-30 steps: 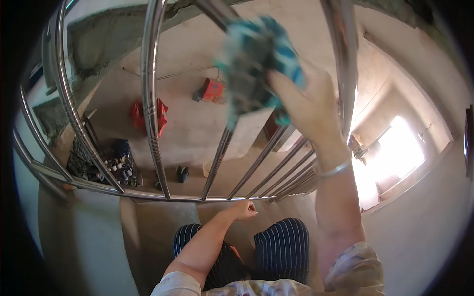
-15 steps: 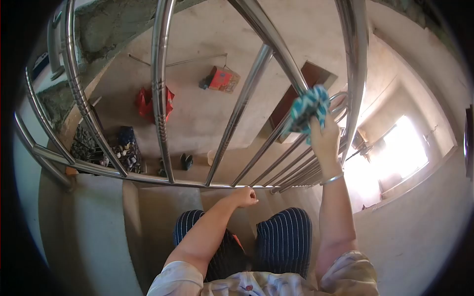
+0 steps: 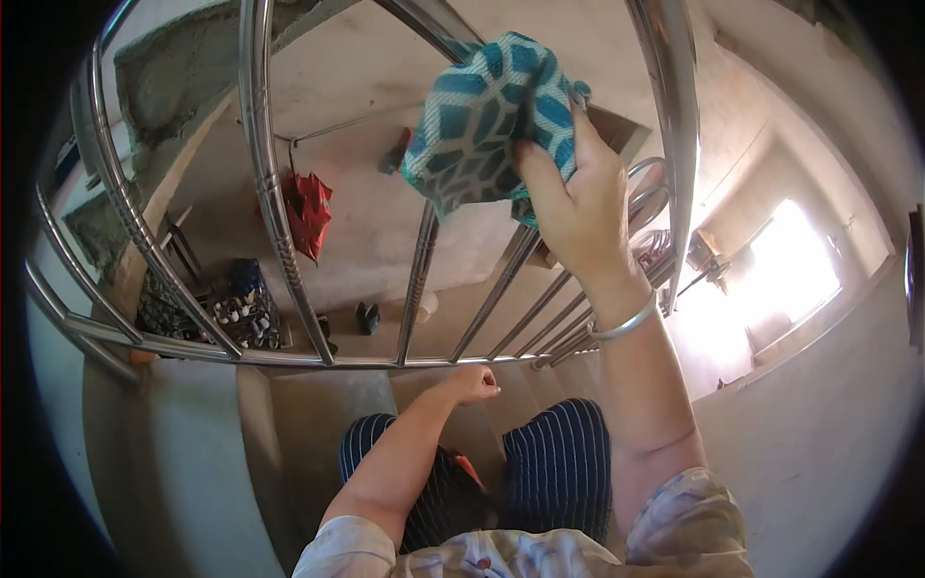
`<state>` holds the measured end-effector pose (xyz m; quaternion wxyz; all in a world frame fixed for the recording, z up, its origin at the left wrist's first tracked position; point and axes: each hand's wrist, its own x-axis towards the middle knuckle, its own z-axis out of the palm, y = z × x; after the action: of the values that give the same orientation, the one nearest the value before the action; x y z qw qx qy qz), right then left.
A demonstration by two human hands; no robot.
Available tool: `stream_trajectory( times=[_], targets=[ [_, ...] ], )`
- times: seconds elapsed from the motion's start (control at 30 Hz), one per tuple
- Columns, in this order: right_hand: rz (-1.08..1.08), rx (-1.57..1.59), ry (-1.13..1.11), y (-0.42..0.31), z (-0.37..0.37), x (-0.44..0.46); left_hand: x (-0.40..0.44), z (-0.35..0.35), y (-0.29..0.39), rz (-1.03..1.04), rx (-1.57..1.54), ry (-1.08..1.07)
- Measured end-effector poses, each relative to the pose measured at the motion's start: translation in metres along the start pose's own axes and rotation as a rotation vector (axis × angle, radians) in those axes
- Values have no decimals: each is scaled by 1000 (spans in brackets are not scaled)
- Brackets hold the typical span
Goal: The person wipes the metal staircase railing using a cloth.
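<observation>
A teal-and-white patterned cloth (image 3: 482,125) hangs partly spread out from my right hand (image 3: 588,207), its thumb and fingers closed on the right side. The cloth lies in front of a metal baluster and the slanting handrail (image 3: 424,24), hiding part of both; whether it touches them I cannot tell. My left hand (image 3: 470,384) is curled into a fist above my knees, just below the bottom rail (image 3: 376,363) of the railing. Nothing shows in its fingers. A bangle circles my right wrist.
Concrete stairs (image 3: 318,405) lie below, beside a pale wall (image 3: 800,462). Through the bars show a red bag or umbrella (image 3: 310,217) on the wall, a shoe rack (image 3: 246,313) and dark shoes (image 3: 367,318) on the floor. A bright window (image 3: 785,270) is at right.
My right hand has moved left and nearer to me with the cloth. The cloth, bunched up before, is now spread wider. My left hand stays in place; the view has shifted slightly.
</observation>
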<state>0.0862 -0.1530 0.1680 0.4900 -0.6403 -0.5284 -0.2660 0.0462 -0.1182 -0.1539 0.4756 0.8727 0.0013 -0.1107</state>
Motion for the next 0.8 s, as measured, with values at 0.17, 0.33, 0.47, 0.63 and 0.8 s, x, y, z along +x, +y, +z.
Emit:
stream_trajectory(
  times=[0.17,0.33,0.47,0.63,0.8],
  targets=[
    [189,-92,0,51,-27,-38,-4,-4,8,-34,-50,4],
    [256,-264,119,80,-18,-135,9,10,-7,-12,-58,-22],
    [473,-56,69,83,-11,-154,-2,-1,7,-12,-46,-26],
    [526,362,230,67,20,-92,-1,5,1,16,-66,-3],
    [534,809,265,114,49,-119,1,3,1,45,-21,12]
  ],
)
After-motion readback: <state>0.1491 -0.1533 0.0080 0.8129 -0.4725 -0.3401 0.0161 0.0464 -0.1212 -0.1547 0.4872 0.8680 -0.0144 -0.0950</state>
